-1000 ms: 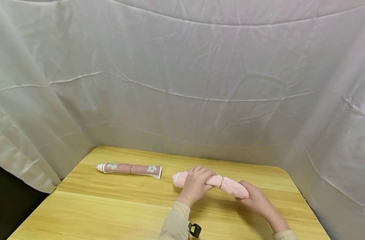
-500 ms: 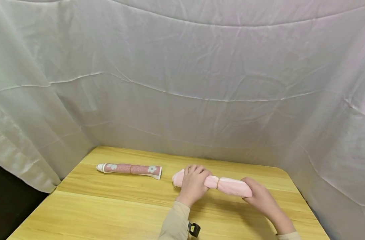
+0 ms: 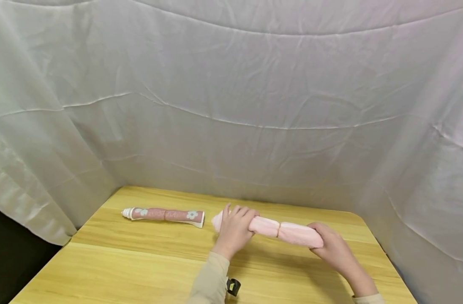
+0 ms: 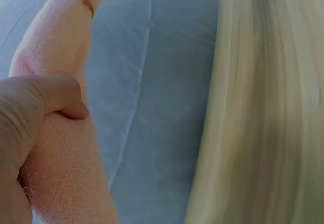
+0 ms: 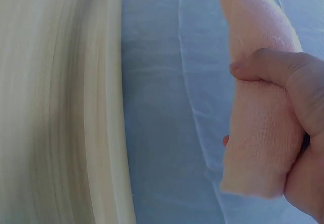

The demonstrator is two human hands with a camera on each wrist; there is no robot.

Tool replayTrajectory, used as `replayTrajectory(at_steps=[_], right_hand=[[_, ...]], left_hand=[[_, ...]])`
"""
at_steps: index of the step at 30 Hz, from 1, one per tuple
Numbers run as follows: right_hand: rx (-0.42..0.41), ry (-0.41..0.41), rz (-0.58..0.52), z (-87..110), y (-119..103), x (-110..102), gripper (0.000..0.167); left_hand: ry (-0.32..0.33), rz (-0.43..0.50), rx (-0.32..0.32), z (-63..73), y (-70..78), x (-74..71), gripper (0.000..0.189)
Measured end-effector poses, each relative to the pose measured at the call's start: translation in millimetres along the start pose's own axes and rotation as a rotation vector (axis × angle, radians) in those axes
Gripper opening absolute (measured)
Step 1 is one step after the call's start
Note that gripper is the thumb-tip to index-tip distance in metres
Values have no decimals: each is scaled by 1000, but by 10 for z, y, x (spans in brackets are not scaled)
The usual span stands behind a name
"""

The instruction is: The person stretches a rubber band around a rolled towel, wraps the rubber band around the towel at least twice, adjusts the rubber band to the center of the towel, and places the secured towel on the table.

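Observation:
A pale pink rolled towel (image 3: 265,226), tied near its middle with a thin brown band (image 3: 279,230), is held between both hands above the table. My left hand (image 3: 236,228) grips it near its left end, fingers over the top; in the left wrist view the thumb (image 4: 61,95) presses into the terry cloth. My right hand (image 3: 332,249) grips the right end, and the right wrist view shows its thumb (image 5: 263,66) across the roll. To the left lies a second rolled towel (image 3: 170,214), dusky pink with pale flowers and white edges, also banded at its middle.
The wooden table (image 3: 148,270) has its back edge close to a grey curtain (image 3: 231,147) that hangs around the sides. A black wrist strap piece (image 3: 233,287) sits beside the left sleeve (image 3: 210,276).
The pale pink towel has straightened from a bent shape. My left hand has moved a little left with its end; my right hand has shifted slightly right. The flowered towel stays put.

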State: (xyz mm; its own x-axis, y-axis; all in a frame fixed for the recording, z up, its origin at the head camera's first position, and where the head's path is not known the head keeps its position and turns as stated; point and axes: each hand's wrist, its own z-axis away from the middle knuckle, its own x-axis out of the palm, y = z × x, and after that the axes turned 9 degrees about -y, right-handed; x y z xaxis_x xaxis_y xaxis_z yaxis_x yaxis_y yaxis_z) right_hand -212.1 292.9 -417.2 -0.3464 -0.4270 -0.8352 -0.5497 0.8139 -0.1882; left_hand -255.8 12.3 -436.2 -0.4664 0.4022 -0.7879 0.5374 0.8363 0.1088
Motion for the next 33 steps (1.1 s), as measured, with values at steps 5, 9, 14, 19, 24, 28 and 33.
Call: replayTrajectory(at_steps=[5,9,14,19,24,28,33], right_hand=[[-75,39,7,-14,10,24,61],[-169,108,37,-54,-21,59,59],[-223,149,82,-123,-86,69,53],[-261,164,125,-212,-154,77,44],[-272,145,141,-316,-242,94,39],[-256,126,142,-392,-319,119,39],[-234,107,152,-473,-411,178,42]], left_hand=[[56,-62,72,-5,-156,-111,43],[102,-100,125,17,-303,-183,44],[145,-148,183,25,-462,-287,39],[145,-190,233,18,-567,-471,39],[135,-229,274,25,-680,-630,41],[118,-262,302,53,-784,-729,43],[84,-302,324,109,-904,-861,50]])
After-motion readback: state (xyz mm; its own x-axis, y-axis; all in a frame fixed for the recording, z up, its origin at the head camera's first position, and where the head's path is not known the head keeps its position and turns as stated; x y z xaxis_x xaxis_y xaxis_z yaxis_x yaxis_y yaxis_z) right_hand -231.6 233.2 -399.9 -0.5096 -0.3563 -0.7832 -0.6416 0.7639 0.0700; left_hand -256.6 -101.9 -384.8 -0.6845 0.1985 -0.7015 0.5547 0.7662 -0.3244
